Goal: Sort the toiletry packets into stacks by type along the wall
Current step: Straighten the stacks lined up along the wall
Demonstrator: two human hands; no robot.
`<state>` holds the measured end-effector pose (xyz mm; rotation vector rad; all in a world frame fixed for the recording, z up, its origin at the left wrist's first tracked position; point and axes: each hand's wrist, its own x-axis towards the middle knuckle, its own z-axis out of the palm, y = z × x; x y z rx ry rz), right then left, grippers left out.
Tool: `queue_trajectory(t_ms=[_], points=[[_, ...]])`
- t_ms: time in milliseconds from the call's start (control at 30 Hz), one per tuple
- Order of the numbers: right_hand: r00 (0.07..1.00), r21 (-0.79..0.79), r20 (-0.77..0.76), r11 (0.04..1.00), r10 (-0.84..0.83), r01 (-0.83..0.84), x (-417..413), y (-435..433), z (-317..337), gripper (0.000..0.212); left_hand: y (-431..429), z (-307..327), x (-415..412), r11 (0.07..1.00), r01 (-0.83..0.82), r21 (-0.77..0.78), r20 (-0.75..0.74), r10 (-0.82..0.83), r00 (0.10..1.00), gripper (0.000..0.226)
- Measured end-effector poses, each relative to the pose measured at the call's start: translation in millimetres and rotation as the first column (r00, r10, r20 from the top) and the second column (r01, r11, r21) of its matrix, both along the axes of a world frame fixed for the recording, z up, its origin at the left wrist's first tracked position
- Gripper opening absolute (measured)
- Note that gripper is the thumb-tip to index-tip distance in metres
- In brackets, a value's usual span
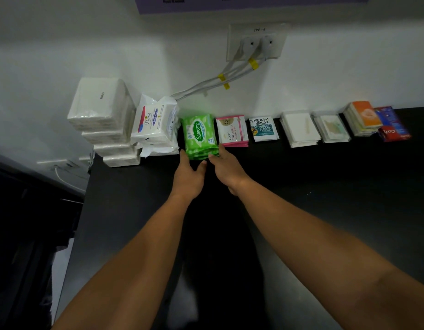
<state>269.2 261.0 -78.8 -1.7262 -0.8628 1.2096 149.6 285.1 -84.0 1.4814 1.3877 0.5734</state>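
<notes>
A stack of green Sanicare wipe packs (pixel 199 136) stands by the wall on the black counter (pixel 301 182). My left hand (pixel 189 176) touches its near left corner and my right hand (pixel 226 167) touches its near right corner, fingers spread on both. Left of it are white Dove wipe packs (pixel 153 125) and a pile of plain white packs (pixel 101 115). To the right lie pink Dove sachets (pixel 232 132), Cream Silk sachets (pixel 263 129), two white sachet stacks (pixel 300 129) (pixel 331 128), an orange-topped stack (pixel 363 117) and red-blue Colgate sachets (pixel 392 125).
A wall outlet (pixel 256 42) with two plugged white cables (pixel 220 79) hangs above the row; the cables run down behind the Dove wipes. The counter's left edge (pixel 84 206) drops to a dark floor area.
</notes>
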Motion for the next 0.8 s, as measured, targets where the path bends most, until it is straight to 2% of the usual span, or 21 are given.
queue_trajectory(t_ms=[67, 167, 233, 300, 367, 533, 667, 800], points=[[0.998, 0.025, -0.005, 0.997, -0.067, 0.067, 5, -4, -3, 0.044, -9, 2, -3, 0.997, -0.058, 0.047, -0.015, 0.059, 0.998, 0.065], [0.978, 0.024, 0.004, 0.978, -0.209, 0.209, 20, -14, -6, 0.043, -40, 2, -1, 0.929, -0.310, 0.202, 0.006, 0.316, 0.949, 0.050], [0.982, -0.007, 0.059, 0.983, -0.180, 0.181, 31, -18, -7, 0.046, -57, -2, 9, 0.880, -0.356, 0.316, 0.069, 0.352, 0.933, 0.039], [0.978, -0.072, 0.208, 0.996, -0.026, 0.042, 39, -20, -6, 0.047, -66, -5, 25, 0.916, -0.218, 0.337, 0.051, 0.214, 0.976, 0.034], [0.925, -0.155, 0.360, 0.986, 0.120, -0.067, 46, -22, -6, 0.048, -66, -4, 41, 0.948, -0.065, 0.311, 0.019, 0.062, 0.998, 0.037], [0.772, -0.186, 0.581, 0.965, 0.258, -0.183, 68, -22, -16, 0.046, -33, 24, 83, 0.979, 0.056, 0.195, 0.029, -0.063, 0.998, 0.049], [0.669, -0.262, 0.634, 0.922, 0.387, -0.286, 76, -22, -21, 0.065, 0, 40, 108, 0.981, 0.141, 0.135, -0.035, -0.137, 0.990, 0.052], [0.637, -0.309, 0.650, 0.910, 0.414, -0.276, 78, -19, -26, 0.069, 17, 35, 125, 0.956, 0.270, 0.112, -0.257, -0.235, 0.937, 0.057]])
